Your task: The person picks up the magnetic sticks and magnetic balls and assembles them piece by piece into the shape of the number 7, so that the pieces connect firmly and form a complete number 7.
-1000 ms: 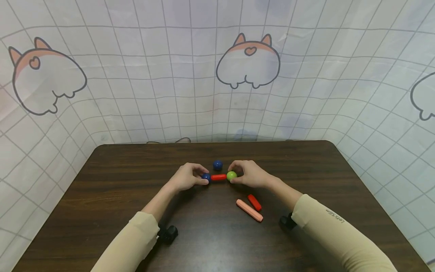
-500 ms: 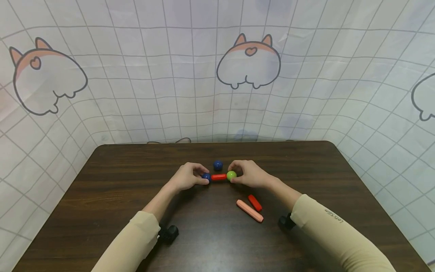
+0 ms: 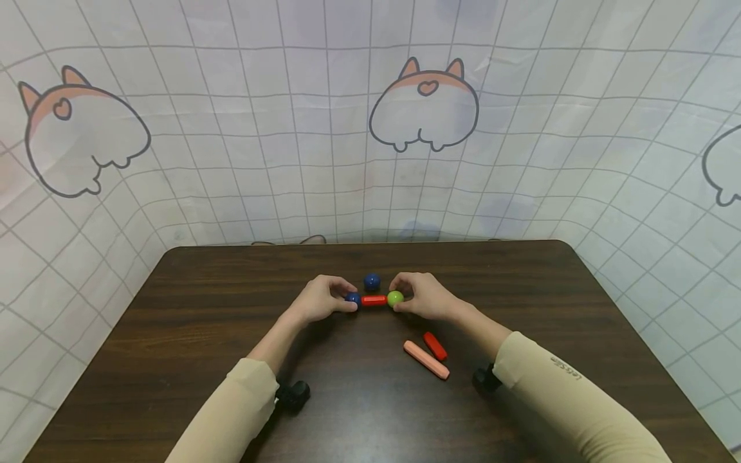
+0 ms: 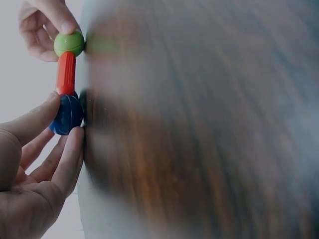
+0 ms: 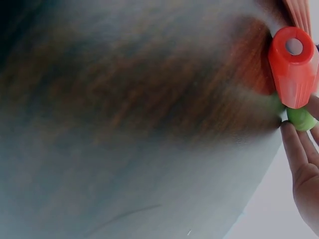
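My left hand (image 3: 317,299) pinches a dark blue ball (image 4: 68,115) between thumb and fingers. A short red rod (image 4: 66,73) runs from that ball to a green ball (image 4: 69,43), in one line with both and touching them. The right hand (image 3: 427,296) holds the green ball from the other side with thumb and fingertips. Just behind the rod, a second blue ball (image 3: 372,281) lies on the table by itself. In the right wrist view the green ball is partly hidden behind a loose red rod (image 5: 294,69) with a hole in its end.
On the brown wooden table (image 3: 191,321), a longer salmon-pink rod (image 3: 426,360) lies beside the loose red rod, nearer to me than the hands. A white grid-patterned curtain (image 3: 278,154) hangs behind the table's far edge. Black wrist cameras sit at both sleeves.
Both hands stay almost still on the balls and rod. The left forearm has shifted very slightly to the right; nothing was let go.
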A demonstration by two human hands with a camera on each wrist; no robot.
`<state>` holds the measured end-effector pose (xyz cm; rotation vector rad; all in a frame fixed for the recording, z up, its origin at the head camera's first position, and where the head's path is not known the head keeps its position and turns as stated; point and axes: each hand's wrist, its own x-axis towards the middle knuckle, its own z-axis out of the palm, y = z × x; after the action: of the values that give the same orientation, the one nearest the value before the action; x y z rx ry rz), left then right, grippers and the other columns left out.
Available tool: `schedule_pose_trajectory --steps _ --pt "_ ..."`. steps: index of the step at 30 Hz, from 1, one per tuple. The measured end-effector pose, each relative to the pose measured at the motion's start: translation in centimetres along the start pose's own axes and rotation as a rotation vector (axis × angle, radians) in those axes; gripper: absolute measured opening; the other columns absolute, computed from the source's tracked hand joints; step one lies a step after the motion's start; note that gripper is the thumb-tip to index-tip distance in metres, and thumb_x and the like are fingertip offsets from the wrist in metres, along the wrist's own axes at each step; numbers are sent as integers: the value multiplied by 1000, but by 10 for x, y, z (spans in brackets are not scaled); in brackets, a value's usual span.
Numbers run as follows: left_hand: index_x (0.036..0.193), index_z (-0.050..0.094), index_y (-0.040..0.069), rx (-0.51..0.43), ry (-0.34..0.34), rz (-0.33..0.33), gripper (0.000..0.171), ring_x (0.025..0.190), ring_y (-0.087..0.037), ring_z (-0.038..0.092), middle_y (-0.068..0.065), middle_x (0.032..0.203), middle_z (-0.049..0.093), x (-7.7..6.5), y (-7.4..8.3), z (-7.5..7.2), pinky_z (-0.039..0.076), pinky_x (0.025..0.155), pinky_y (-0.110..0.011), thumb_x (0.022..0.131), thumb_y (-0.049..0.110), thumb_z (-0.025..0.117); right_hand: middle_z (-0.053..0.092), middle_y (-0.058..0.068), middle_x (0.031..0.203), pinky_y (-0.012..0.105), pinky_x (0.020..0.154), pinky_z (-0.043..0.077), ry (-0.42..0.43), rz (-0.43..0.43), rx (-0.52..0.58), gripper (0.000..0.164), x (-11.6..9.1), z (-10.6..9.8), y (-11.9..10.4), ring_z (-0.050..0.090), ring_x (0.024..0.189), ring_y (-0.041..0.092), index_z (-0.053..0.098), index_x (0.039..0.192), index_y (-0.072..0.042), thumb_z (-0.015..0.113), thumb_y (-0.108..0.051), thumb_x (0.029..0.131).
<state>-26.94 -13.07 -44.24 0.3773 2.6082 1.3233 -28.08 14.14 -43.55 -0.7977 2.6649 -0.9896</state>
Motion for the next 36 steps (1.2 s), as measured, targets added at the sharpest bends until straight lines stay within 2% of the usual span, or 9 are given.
schedule_pose_trajectory --steps 11,18,21,23,30,36 --pt "113 77 10 -42 -14 -28 30 98 -22 62 -5 106 69 2 -2 -2 50 87 -41 86 18 86 71 5 112 37 91 55 25 -14 23 35 -6 -2 1 68 106 22 65 120 -4 81 -5 89" --pt "115 77 9 -101 -27 -54 31 100 -23 61 -5 108 68 3 -8 -1 50 89 -42 86 17 86 69 13 115 44 89 56 41 -73 19 35 -19 -9 6 66 110 32 64 121 -1 79 -5 90" --pt "115 77 9 -122 -30 -59 31 101 -23 61 -5 109 69 2 -9 0 50 90 -42 86 16 86 69 13 118 44 90 55 42 -72 12 34 -27 -12 7 65 111 31 64 122 -1 78 -8 91" --pt "115 76 9 -133 -31 -53 31 102 -23 61 -5 110 69 2 -9 0 50 91 -43 87 15 85 69 11 116 42 89 55 42 -65 9 33 -32 -15 6 65 109 28 65 122 -1 77 -10 93" --pt "117 75 7 -187 -26 -48 33 102 -25 62 -8 112 68 3 -9 0 49 93 -44 86 12 85 62 -2 93 32 71 50 19 -91 5 28 -51 -22 4 59 81 17 65 122 -1 71 -14 98" --pt "118 75 6 -210 -32 -54 34 101 -24 63 -8 113 68 3 -11 0 49 94 -43 86 11 85 61 -3 88 28 65 47 -15 -70 30 25 -66 -22 4 57 75 16 66 118 -2 71 -16 99"
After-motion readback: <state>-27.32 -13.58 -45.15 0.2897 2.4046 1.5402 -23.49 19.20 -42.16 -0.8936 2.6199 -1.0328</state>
